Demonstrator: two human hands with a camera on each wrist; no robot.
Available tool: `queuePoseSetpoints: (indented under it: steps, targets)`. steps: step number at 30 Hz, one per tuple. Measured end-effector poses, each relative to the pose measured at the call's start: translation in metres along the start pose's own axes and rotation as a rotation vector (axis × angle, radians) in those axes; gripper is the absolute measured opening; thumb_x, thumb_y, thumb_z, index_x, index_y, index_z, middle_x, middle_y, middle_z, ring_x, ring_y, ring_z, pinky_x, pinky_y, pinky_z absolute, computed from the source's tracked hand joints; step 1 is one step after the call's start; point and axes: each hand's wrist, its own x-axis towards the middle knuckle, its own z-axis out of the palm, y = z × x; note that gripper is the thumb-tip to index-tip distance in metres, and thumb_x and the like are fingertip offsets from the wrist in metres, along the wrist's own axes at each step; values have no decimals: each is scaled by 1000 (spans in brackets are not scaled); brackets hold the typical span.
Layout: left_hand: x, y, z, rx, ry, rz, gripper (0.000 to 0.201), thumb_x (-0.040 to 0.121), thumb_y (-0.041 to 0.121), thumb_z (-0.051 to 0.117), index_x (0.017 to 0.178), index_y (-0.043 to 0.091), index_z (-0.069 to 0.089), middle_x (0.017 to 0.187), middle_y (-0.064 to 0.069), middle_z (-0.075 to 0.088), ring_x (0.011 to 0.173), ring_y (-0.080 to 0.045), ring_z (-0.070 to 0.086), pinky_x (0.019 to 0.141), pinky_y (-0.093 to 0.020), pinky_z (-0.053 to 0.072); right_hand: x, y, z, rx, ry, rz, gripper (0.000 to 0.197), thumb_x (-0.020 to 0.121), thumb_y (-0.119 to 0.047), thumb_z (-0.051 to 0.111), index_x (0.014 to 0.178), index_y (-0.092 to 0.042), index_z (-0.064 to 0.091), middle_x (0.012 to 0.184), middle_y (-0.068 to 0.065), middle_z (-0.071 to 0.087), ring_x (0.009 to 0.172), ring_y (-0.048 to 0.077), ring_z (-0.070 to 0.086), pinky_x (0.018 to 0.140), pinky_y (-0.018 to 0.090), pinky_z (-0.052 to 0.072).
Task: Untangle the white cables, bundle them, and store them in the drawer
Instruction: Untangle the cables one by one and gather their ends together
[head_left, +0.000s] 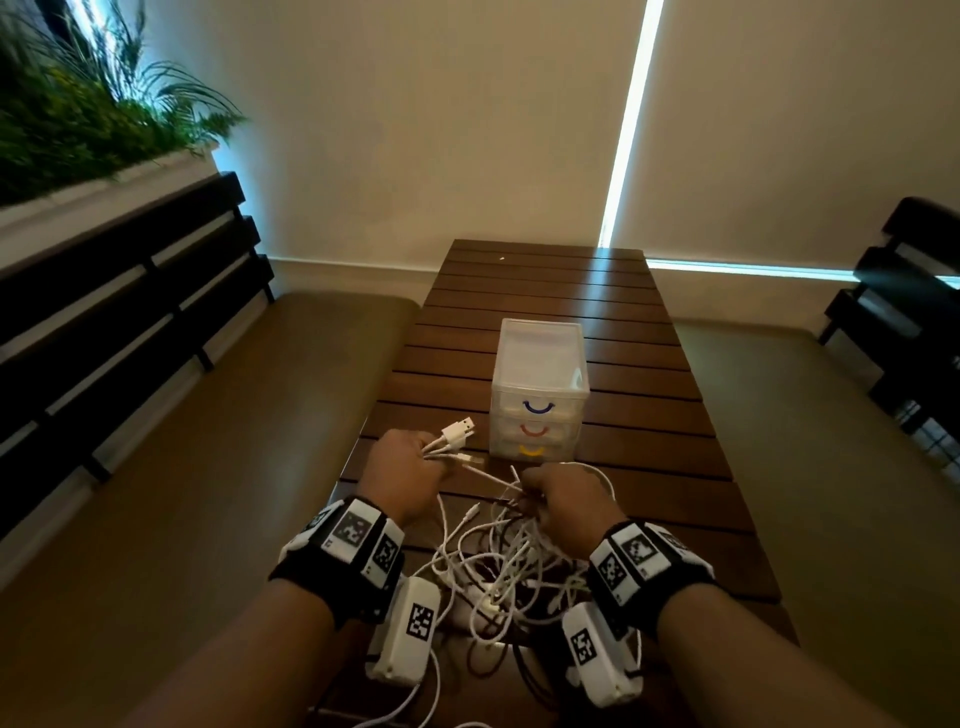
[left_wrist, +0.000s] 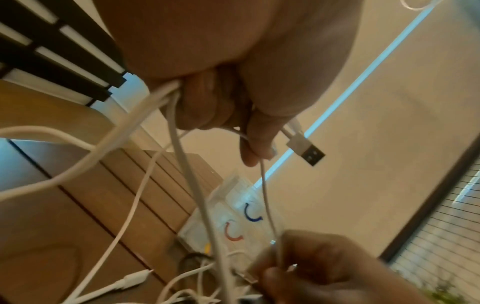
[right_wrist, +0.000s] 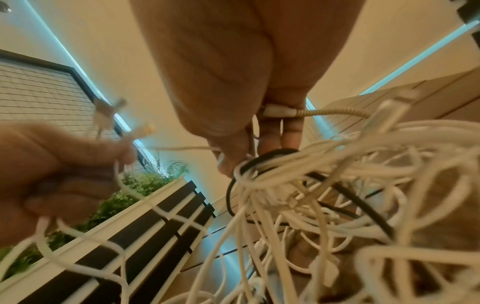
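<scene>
A tangle of white cables (head_left: 498, 566) lies on the near end of the slatted wooden table (head_left: 613, 322), with a black cable (right_wrist: 348, 193) running through it. My left hand (head_left: 408, 470) grips a bunch of white cable ends, USB plugs (head_left: 460, 434) sticking out past its thumb; one USB plug (left_wrist: 306, 151) shows in the left wrist view. My right hand (head_left: 563, 501) pinches white cable strands (right_wrist: 306, 112) pulled up from the tangle. Just beyond both hands stands a small clear plastic drawer unit (head_left: 540, 387) with blue, red and yellow handles, all drawers closed.
Cushioned benches with dark slatted backs flank the table on the left (head_left: 119, 332) and right (head_left: 904, 322). A planter of green foliage (head_left: 83, 114) sits at the upper left. The far half of the table behind the drawer unit is bare wood.
</scene>
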Motion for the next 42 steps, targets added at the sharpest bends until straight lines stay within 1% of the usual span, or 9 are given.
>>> queuePoseSetpoints:
  steps: [8,15,19,23,27,32,35,39,42]
  targets:
    - [-19,24,31,204,-53,164,16,89,26,60,94,19,73,86,-3,72,79,-18,64,64,-22,41,14,-8,-1,-49,30,-51,18,87,-24,58,100,-18,69,100,4,69,94,24,64,78,33,52]
    - [3,11,38,4,-145,76,6,74,22,75,77,17,76,73,-8,71,66,-19,64,61,-32,50,-2,8,-4,169,58,-41,12,80,-26,74,76,-31,63,103,-2,66,89,13,59,80,28,49]
    - [4,8,29,37,-153,64,10,77,18,74,68,20,71,61,3,63,58,-11,56,58,-26,45,-9,15,6,278,41,5,8,88,-26,65,94,-23,69,91,-4,72,83,12,66,80,39,55]
    - [-1,8,0,-124,-69,-4,5,82,17,74,87,17,75,53,10,58,40,3,43,42,-12,33,-16,3,-15,473,140,-29,11,92,-20,61,95,-20,72,77,0,72,70,11,67,70,26,55]
    - [-13,16,-69,-154,131,13,14,80,20,76,90,11,75,57,1,63,45,-5,44,46,-19,33,-26,-3,-29,535,172,-69,13,90,-16,64,99,-23,71,80,0,72,70,11,67,67,22,55]
    - [-61,49,-144,76,325,134,13,88,25,65,75,21,66,62,-7,57,52,-18,48,48,-22,37,-24,-11,-11,366,110,-56,3,88,-20,67,91,-19,68,75,-3,71,68,10,68,72,37,57]
    - [-87,63,-149,162,395,225,12,87,26,66,77,20,65,63,1,57,57,-9,51,46,-8,34,-22,-29,-7,492,95,-55,6,91,-14,62,89,-20,62,72,-1,70,63,7,66,69,34,57]
    - [-93,57,-120,1,279,181,12,77,27,78,80,20,68,57,4,59,46,-2,51,41,-8,35,-20,-64,-26,709,1,-169,3,92,-9,59,92,-13,59,73,5,70,63,6,66,60,20,51]
    - [-89,43,-100,-21,142,113,13,75,26,80,75,19,69,46,9,55,40,5,48,39,-9,34,-18,-84,-38,830,-71,-261,10,93,-7,58,90,-16,56,75,8,71,68,15,68,62,26,53]
